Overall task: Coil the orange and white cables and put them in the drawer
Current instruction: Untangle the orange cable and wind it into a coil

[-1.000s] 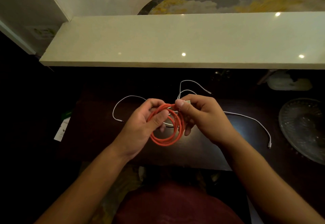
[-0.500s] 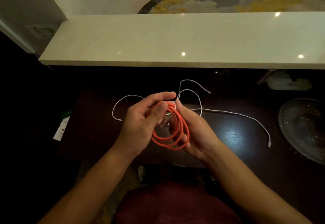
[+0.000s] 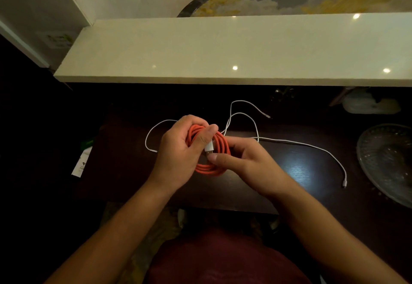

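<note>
Looking down from the head camera, two bare hands meet just above a dark table [image 3: 124,172]. The left hand [image 3: 178,152] curls its fingers round the top of the orange coil [image 3: 209,169], thumb pressed across the loops. The right hand [image 3: 243,161] pinches the coil's white plug [image 3: 209,146] between thumb and fingertips, at the coil's three o'clock side.

A second ago the right hand was feeding cable at the top of the loops; half a second ago it lay flat under them. Now the plug end is in, so the orange cable looks fully wound and likely ready to be tucked or set down.

Behind the hands, from ten o'clock round to four o'clock, the white cable [image 3: 312,145] sprawls loose and uncoiled on the table. A glass dish [image 3: 385,161] sits at three o'clock and a pale ledge [image 3: 223,49] runs across twelve o'clock. No drawer is visible.
</note>
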Action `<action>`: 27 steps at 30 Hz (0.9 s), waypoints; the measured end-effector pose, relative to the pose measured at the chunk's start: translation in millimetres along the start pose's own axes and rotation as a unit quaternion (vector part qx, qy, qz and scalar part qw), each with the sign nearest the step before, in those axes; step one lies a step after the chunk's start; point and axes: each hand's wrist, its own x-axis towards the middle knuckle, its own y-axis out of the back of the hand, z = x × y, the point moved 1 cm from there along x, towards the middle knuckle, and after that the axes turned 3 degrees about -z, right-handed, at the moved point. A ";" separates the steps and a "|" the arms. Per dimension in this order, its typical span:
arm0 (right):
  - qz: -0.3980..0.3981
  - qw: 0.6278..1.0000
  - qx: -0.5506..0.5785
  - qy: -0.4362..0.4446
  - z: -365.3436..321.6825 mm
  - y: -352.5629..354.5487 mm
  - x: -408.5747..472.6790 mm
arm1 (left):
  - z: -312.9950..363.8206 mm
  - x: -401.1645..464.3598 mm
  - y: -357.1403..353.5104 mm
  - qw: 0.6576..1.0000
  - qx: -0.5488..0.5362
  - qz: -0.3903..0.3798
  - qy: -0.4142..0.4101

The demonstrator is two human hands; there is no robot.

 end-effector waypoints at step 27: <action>0.098 0.991 -0.081 0.029 4.0 11.9 4.1 | -2.3 -11.3 4.4 0.968 -0.201 -0.092 0.121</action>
